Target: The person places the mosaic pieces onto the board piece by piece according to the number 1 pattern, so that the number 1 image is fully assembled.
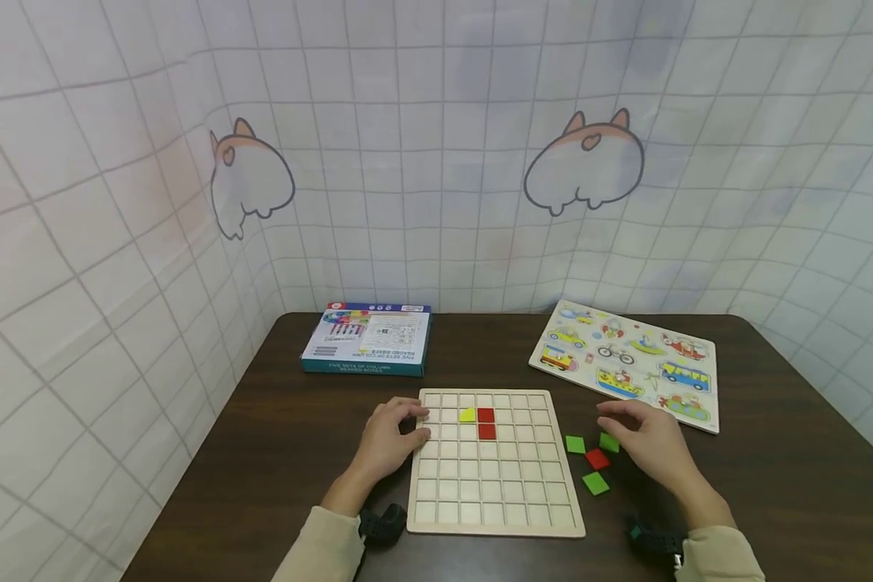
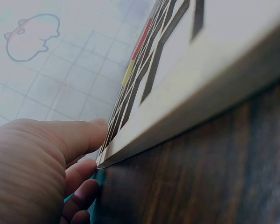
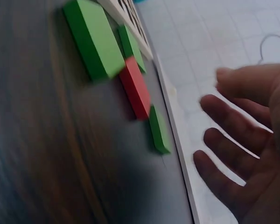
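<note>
A pale wooden grid board lies on the table, with a yellow tile and two red tiles in its upper cells. My left hand holds the board's left edge with thumb and index finger; the thumb rests at the rim. To the right of the board, my right hand hovers with loosely curved fingers and holds nothing. Near it lie a loose red tile and three green tiles, one of them close to the fingertips. In the right wrist view, a gap separates these tiles from the fingers.
At the back left lies a flat box with a printed lid. A picture puzzle board with vehicles lies tilted at the back right. A white gridded curtain hangs behind and beside the dark table.
</note>
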